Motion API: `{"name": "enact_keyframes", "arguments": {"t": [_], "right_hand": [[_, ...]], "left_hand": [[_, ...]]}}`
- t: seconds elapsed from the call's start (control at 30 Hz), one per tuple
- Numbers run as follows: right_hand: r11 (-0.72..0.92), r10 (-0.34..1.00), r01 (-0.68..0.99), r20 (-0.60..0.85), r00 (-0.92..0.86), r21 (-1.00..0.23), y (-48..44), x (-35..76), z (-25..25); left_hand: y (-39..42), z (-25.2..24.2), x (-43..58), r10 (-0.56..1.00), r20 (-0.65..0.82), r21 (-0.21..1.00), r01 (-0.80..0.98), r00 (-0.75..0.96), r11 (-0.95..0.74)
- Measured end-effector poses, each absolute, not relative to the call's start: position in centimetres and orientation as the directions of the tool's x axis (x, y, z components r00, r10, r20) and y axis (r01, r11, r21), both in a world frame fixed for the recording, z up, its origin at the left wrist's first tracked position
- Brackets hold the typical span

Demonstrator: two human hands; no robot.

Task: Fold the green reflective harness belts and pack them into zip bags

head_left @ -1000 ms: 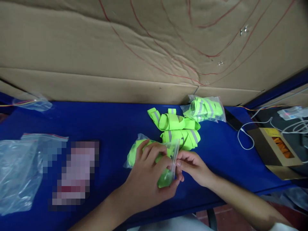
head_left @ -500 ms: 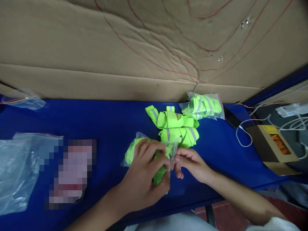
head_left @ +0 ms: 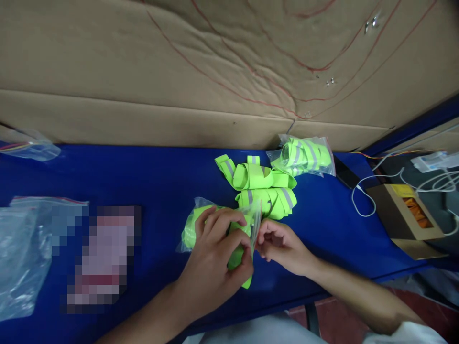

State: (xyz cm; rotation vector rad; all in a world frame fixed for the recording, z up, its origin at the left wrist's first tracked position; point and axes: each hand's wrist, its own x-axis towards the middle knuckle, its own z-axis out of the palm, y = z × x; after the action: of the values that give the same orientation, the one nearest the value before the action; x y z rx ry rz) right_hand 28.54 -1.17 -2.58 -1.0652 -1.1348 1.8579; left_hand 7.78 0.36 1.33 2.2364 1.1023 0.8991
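Note:
A clear plastic bag [head_left: 190, 229] with neon green reflective strap inside lies on the blue table. My left hand [head_left: 218, 253] lies over this bag, its fingers curled and gripping it near the opening. At the bag's right edge my right hand [head_left: 283, 246] has its fingers bent together on the plastic rim. A green strap end sticks out below my left hand's fingers. Just behind the hands are loose rolled green straps [head_left: 267, 200] with grey stripes, and more folded straps [head_left: 253, 177] lie behind those.
A filled bag of green straps [head_left: 306, 155] rests by the cardboard wall [head_left: 143, 62]. A dark phone [head_left: 346, 174], a white cable and a cardboard box [head_left: 405, 215] are at right. Empty plastic bags [head_left: 25, 258] and a blurred pink object [head_left: 103, 258] are at left.
The right hand's fingers have curled in more at the bag's edge. The bag's opening has shifted slightly left and stands a little higher. My left hand stays on the bag.

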Motion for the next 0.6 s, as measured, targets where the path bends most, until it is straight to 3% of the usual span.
{"name": "enact_keyframes", "arguments": {"t": [0.23,0.47,0.6], "right_hand": [[-0.429,0.831,0.000,-0.394,-0.392,-0.904,-1.0,28.9,-2.4],[-0.365,0.836,0.037,-0.345,-0.427,-0.930,-0.6,29.2,-1.6],[-0.249,0.886,0.116,-0.274,-0.375,-0.962,-0.4,28.9,-1.6]], "left_hand": [[-0.5,0.4,8.8,0.797,0.425,0.544,0.583,0.429,-0.604],[-0.8,0.4,8.9,0.812,0.412,0.539,0.608,0.414,-0.583],[-0.3,0.7,8.0,0.819,0.431,0.506,0.649,0.380,-0.568]]}}
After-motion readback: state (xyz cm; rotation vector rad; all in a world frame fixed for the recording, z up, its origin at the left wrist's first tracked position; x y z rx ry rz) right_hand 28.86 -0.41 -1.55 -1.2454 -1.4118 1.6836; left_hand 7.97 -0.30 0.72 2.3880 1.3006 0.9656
